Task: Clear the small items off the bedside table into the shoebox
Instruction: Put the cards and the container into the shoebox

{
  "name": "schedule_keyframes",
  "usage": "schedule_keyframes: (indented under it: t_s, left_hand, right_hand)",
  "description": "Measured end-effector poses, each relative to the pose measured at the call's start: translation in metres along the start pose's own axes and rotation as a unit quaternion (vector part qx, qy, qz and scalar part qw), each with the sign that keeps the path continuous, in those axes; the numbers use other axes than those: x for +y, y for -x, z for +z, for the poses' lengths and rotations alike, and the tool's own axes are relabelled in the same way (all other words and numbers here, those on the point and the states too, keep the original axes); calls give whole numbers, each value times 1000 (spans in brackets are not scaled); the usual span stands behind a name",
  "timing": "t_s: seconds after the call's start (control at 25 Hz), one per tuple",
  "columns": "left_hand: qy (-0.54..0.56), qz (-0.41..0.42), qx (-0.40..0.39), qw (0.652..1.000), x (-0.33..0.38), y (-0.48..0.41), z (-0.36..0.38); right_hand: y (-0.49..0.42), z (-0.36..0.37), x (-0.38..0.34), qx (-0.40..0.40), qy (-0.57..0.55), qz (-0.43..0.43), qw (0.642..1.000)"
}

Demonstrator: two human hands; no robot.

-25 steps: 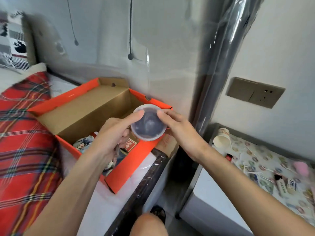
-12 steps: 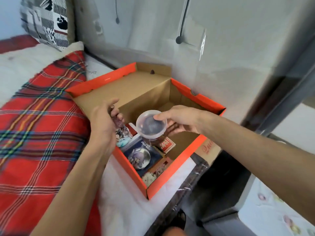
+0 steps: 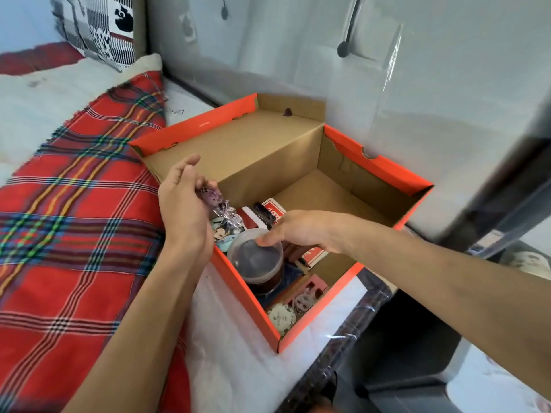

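Shoebox (image 3: 375, 165) holds tub (image 3: 255, 257); right hand (image 3: 298, 231) grips lid.

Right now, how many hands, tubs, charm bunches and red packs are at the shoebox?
Hands: 2, the left hand and the right hand
Tub: 1
Charm bunch: 1
Red packs: 2
Total: 6

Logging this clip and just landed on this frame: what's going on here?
A person is packing an orange shoebox that sits on a bed. The right hand lowers a clear lidded tub among cards and trinkets already inside. The left hand holds small charms at the box's near wall.
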State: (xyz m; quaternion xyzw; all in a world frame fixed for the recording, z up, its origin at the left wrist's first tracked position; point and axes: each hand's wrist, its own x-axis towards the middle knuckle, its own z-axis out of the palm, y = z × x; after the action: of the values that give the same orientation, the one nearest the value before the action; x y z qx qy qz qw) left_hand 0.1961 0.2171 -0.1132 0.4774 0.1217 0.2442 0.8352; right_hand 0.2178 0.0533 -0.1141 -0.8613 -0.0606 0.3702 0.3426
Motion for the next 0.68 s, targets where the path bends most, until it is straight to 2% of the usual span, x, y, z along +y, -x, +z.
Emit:
schedule_keyframes:
  t_s: [0.2, 0.28, 0.36, 0.44, 0.52, 0.6, 0.68]
  left_hand:
    - [15, -38, -8, 999, 2, 6, 5]
    - [38, -67, -9, 997, 5, 7, 7]
    - [60, -91, -9, 994, 7, 9, 11]
    - [71, -105, -16, 992, 6, 12, 20]
    - [67, -123, -33, 990, 3, 19, 33]
    - [75, -146, -56, 985, -3, 23, 45]
    - [31, -167, -94, 981, -10, 23, 50]
  right_hand:
    - [5, -1, 0, 8, 73, -19, 997]
    - [15, -10, -3, 50, 87, -65, 993]
    - [26, -23, -7, 108, 11, -146, 983]
    - [38, -30, -15, 107, -67, -201, 972]
    - [41, -28, -20, 115, -45, -217, 968]
    - [40, -27, -21, 161, -11, -216, 963]
    - [38, -36, -13, 168, -44, -184, 968]
